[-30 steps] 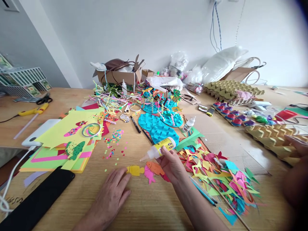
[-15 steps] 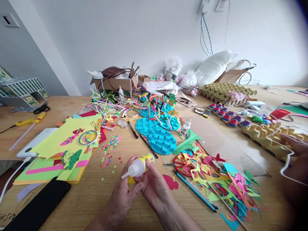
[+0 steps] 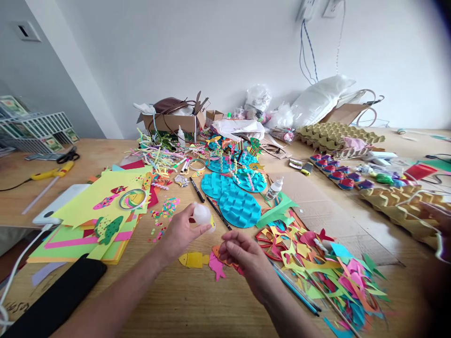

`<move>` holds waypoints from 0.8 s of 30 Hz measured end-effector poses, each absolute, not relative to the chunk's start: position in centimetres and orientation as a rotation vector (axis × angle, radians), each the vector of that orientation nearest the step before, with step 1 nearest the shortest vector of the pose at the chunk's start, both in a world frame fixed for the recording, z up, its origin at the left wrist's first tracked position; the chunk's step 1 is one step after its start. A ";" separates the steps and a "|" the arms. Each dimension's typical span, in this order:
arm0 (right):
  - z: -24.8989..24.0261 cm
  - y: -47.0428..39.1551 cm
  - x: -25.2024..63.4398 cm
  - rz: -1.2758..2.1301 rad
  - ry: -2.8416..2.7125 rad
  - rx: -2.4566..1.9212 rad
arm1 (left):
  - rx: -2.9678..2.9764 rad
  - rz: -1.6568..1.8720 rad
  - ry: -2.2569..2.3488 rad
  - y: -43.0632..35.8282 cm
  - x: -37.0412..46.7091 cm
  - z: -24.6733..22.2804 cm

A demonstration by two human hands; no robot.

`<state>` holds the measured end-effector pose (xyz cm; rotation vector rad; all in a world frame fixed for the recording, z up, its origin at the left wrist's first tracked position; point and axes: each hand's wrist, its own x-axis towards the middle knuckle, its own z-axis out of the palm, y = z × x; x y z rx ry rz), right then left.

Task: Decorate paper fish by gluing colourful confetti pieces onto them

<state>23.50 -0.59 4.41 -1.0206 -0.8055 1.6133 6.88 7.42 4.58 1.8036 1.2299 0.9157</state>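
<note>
My left hand (image 3: 181, 232) is closed around a small translucent glue bottle (image 3: 202, 215) with a yellow label, held tilted above the table. My right hand (image 3: 243, 256) is at the lower middle, its fingers curled in toward the thumb; whether something small is between them is hidden. Beneath and beside that hand lie paper fish: a yellow fish (image 3: 191, 260), a pink fish (image 3: 217, 268) and an orange one (image 3: 214, 252) partly covered by the fingers. Just beyond the hands are blue textured ovals (image 3: 239, 209) and a black pen (image 3: 218, 213).
Paper scraps (image 3: 338, 272) and blue pens (image 3: 296, 288) lie to the right. Coloured sheets (image 3: 88, 206) and a black phone-like slab (image 3: 59, 295) are on the left. A second glue bottle (image 3: 274, 188) stands near the ovals. Another person's hand (image 3: 437, 218) is by the egg cartons (image 3: 391, 206).
My hands have parted. The left hand has lifted the glue bottle up and away and turned it, while the right has let go of it and moved right, uncovering the paper fish.
</note>
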 end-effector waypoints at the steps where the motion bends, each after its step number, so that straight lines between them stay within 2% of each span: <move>1: 4.4 -0.3 24.1 1.499 -0.861 -1.063 | 1.832 0.863 1.242 8.0 7.3 4.5; 5: 3.2 0.6 25.6 1.184 -1.009 -1.137 | 1.931 0.659 1.331 9.4 9.2 3.7; 8: 1.5 0.9 25.9 1.075 -1.078 -1.175 | 1.986 0.677 1.305 9.9 10.1 3.1; 18: 0.2 1.2 26.6 0.938 -1.200 -1.270 | 1.983 0.631 1.208 10.1 10.8 2.6; 24: 0.5 0.9 27.1 0.859 -1.168 -1.333 | 2.127 0.507 1.285 10.3 4.8 4.9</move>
